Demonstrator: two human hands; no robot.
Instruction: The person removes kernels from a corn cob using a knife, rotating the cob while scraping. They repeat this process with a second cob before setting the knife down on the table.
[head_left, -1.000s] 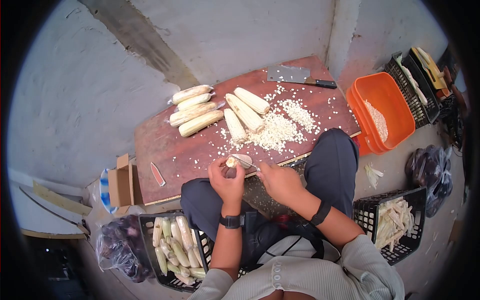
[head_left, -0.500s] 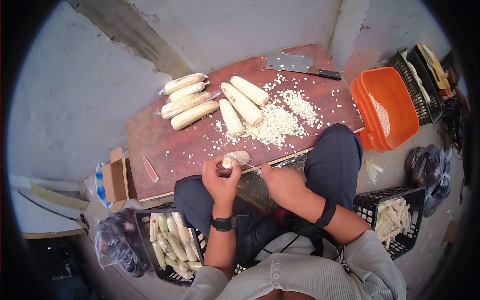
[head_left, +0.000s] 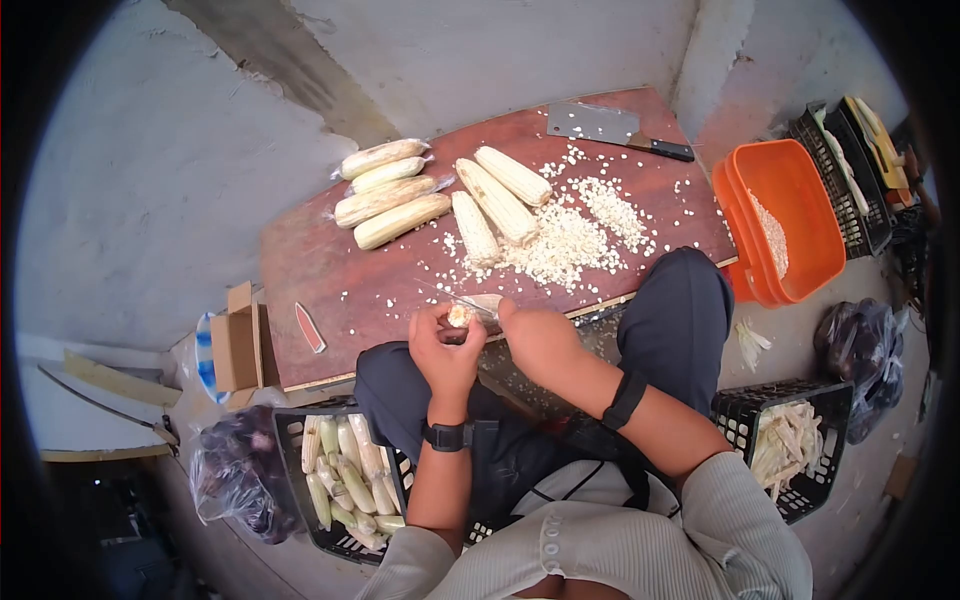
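My left hand (head_left: 447, 350) is closed around an ear of corn (head_left: 460, 316), its cut end facing up toward me. My right hand (head_left: 540, 340) grips a thin knife (head_left: 450, 293), whose narrow blade crosses just above the ear; the handle is hidden in the fist. Just beyond the blade, at the table's front edge, is a pale cob-shaped piece (head_left: 487, 303), partly hidden by the hands. Past it, loose white kernels (head_left: 565, 245) lie heaped on the red-brown table (head_left: 370, 290), beside three husked ears (head_left: 497, 200).
Several wrapped ears (head_left: 390, 190) lie at the back left, a cleaver (head_left: 610, 127) at the back right. An orange bin (head_left: 790, 215) with kernels stands right. Black crates hold ears (head_left: 345, 480) and husks (head_left: 785, 450). A red blade-shaped piece (head_left: 310, 328) lies left.
My right hand has moved left, closer to my left hand, and the blade reaches farther past the ear. The whole view has shifted slightly.
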